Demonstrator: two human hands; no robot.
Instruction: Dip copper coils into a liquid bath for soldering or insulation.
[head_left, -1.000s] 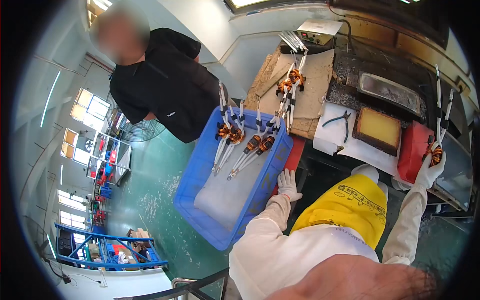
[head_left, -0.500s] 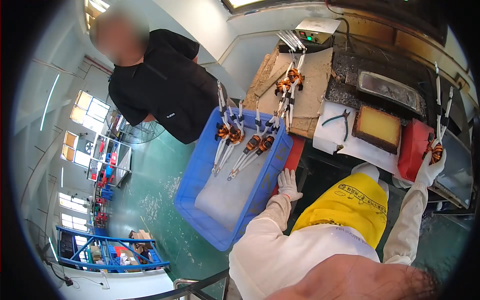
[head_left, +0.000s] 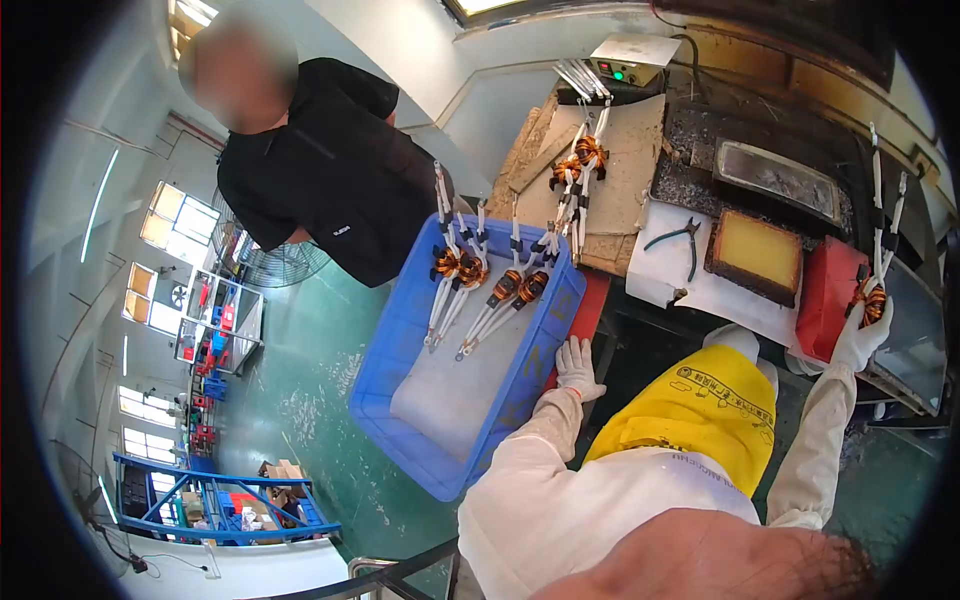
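My gloved left hand [head_left: 577, 371] lies with its fingers apart by the right rim of the blue plastic bin [head_left: 420, 462], holding nothing. At the right, my gloved right hand [head_left: 862, 338] is closed around a copper-wound toroidal coil [head_left: 872, 302] whose white-sleeved leads stand upward. Just left of that hand is a red box-like block [head_left: 832, 290]. Inside the bin, several similar coils [head_left: 505, 290] with white leads rest on pale sheet material. More coils [head_left: 590, 155] lie on the brown board at the back.
On the bench are pliers [head_left: 690, 248] on white paper, a square pot of yellowish material [head_left: 757, 258], a rectangular metal-framed tray [head_left: 778, 180] and a control box [head_left: 635, 58] with a green light. A person in black [head_left: 320, 165] stands beyond the bin, before a fan [head_left: 285, 265].
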